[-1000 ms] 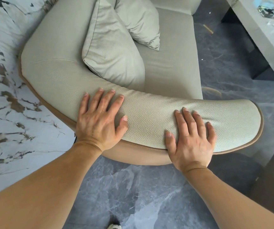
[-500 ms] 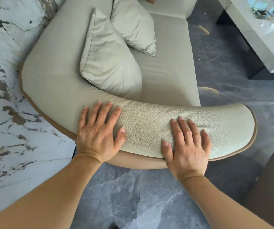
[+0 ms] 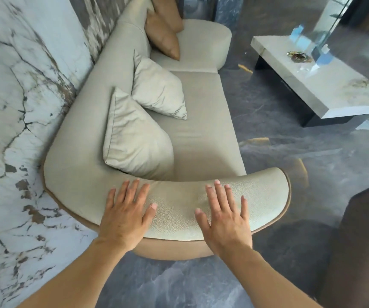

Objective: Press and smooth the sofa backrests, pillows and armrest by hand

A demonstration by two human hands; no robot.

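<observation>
A pale grey-green sofa runs away from me along the marble wall. Its curved, pebble-textured armrest (image 3: 179,210) lies just below me. My left hand (image 3: 125,215) rests flat on the armrest's left part, fingers spread. My right hand (image 3: 225,215) lies flat on its right part, fingers apart. Behind the armrest a large pale pillow (image 3: 134,138) leans on the backrest (image 3: 85,121). A second pale pillow (image 3: 159,90) stands beyond it. Two tan pillows (image 3: 163,38) sit at the far end.
A white marble wall (image 3: 12,107) stands close on the left. A low pale coffee table (image 3: 321,78) with glass pieces and a small dish stands at the right. Dark glossy floor (image 3: 279,130) lies between it and the sofa. A dark rounded object (image 3: 361,241) sits at the lower right.
The view has tilted up and pulled back, bringing the far end of the sofa and the coffee table into sight. Both hands stay flat on the armrest, fingers a little more spread.
</observation>
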